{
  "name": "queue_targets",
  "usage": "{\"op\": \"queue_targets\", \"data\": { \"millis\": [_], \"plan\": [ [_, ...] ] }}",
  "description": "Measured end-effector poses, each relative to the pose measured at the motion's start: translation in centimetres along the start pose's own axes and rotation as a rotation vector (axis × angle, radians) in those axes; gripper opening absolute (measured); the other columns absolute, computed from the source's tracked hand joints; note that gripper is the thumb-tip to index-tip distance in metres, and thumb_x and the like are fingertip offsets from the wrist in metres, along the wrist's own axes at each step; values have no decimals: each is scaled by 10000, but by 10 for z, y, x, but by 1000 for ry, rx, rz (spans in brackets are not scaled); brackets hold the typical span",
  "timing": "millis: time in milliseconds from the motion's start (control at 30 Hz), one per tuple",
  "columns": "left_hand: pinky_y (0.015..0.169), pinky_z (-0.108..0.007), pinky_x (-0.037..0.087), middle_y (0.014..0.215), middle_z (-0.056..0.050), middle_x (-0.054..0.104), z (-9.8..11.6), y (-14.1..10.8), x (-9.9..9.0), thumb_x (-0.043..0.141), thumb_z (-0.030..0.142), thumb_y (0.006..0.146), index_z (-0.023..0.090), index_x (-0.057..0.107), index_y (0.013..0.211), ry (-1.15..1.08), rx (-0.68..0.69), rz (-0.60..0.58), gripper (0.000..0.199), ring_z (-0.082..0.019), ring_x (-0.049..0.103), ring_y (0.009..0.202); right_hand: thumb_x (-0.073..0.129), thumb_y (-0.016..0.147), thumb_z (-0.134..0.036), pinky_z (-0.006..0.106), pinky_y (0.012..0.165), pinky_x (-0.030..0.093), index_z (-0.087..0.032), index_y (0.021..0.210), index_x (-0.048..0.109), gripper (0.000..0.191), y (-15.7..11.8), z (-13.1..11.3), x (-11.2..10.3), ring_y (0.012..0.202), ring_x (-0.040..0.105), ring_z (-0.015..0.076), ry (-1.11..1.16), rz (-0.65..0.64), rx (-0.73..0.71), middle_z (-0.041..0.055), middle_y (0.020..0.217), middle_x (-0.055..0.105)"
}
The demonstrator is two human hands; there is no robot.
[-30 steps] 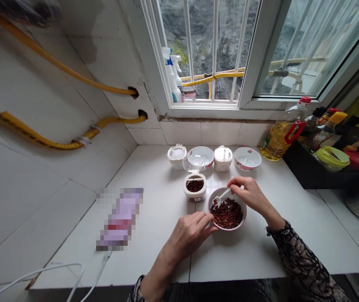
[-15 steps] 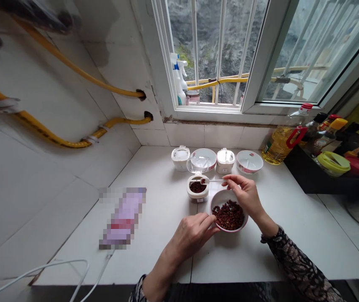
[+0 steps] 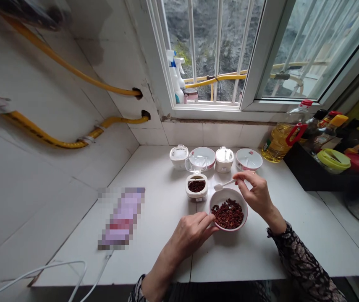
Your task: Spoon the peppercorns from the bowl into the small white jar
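My left hand (image 3: 195, 233) grips the near-left rim of a white bowl (image 3: 245, 197) with a pink edge. Dark red dried peppercorns (image 3: 229, 214) lie in that bowl. Between the thumb and fingers of my right hand (image 3: 256, 193) is a small white spoon (image 3: 223, 185), its head over the bowl's far rim and apparently bare. Just left of the bowl stands a cream seasoning jar (image 3: 197, 193), its clear lid (image 3: 195, 164) tipped up at the back. More of the dark red spice (image 3: 196, 186) shows inside the jar.
Along the wall stand two lidded jars (image 3: 179, 161) (image 3: 224, 165) and two white bowls (image 3: 209, 153) (image 3: 249, 160). An oil bottle (image 3: 275, 140) and a black rack (image 3: 302, 172) of condiments occupy the right. A blurred purple object (image 3: 123, 218) with a white cable (image 3: 103, 268) lies left.
My right hand has drawn the spoon rightward from above the jar's mouth to the bowl's far rim. The dark spice on its head no longer shows. My left hand stays on the bowl.
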State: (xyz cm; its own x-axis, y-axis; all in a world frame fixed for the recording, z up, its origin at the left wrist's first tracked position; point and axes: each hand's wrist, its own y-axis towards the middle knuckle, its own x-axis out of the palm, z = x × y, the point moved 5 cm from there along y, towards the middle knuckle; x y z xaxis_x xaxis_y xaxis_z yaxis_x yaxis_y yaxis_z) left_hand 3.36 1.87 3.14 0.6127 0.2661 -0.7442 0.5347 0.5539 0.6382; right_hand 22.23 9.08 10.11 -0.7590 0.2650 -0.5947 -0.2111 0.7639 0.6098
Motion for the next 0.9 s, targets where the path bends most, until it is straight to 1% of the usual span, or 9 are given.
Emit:
{"op": "queue_targets", "data": {
  "millis": [67,167,233,300,367,433,600,700,900],
  "plan": [
    [490,-224,421,689,6,611,0,0,0,430,347,1058,162,580,973,-4,-1,-3,253,-121,593,564,505,881,-156,351,767,466,-206,839,684,190,0,9,1,765,657,213,-71,-92,18,57,797,737],
    [491,-229,426,695,5,615,0,-1,1,468,334,1044,165,581,975,-5,-2,-10,216,-125,598,569,501,849,-109,346,773,423,-193,800,670,195,-5,17,14,738,640,203,-187,-273,34,55,761,725],
    [492,-231,428,695,4,615,0,-1,1,465,333,1045,166,583,972,1,-3,-14,217,-124,596,569,497,844,-84,350,796,403,-188,795,665,203,-9,17,25,715,624,190,-206,-352,33,47,750,725],
    [488,-234,423,689,5,610,0,-1,1,449,337,1050,166,584,968,7,-3,-15,233,-123,590,563,494,843,-66,349,816,393,-189,788,664,217,-13,12,34,684,606,171,-168,-393,28,32,735,726],
    [478,-238,414,681,5,605,0,-1,1,438,341,1053,166,583,960,9,-1,-15,245,-126,583,555,498,832,-55,345,826,394,-193,770,665,225,-15,8,39,661,592,158,-117,-405,39,16,710,723],
    [475,-241,409,680,3,607,0,-1,1,427,341,1057,166,578,955,10,1,-17,253,-129,583,553,499,822,-56,343,824,402,-196,754,668,230,-15,6,40,657,591,156,-89,-399,74,8,692,719],
    [485,-233,415,680,6,607,0,-1,0,426,340,1059,165,580,974,11,1,-17,249,-122,583,554,485,823,-93,349,820,433,-215,764,680,238,-9,12,25,697,622,171,-79,-324,164,6,722,728],
    [492,-230,423,681,5,607,0,-1,0,424,348,1060,163,586,966,15,-4,-23,264,-120,586,564,487,825,-113,352,819,443,-222,770,682,230,-7,16,20,703,628,176,-79,-297,175,4,730,730],
    [486,-240,411,677,9,611,1,1,-1,381,363,1073,167,575,966,22,-3,-11,295,-122,586,549,482,820,-111,378,865,418,-213,757,687,237,-10,17,27,686,618,174,-115,-296,161,11,666,714]
  ]
}}
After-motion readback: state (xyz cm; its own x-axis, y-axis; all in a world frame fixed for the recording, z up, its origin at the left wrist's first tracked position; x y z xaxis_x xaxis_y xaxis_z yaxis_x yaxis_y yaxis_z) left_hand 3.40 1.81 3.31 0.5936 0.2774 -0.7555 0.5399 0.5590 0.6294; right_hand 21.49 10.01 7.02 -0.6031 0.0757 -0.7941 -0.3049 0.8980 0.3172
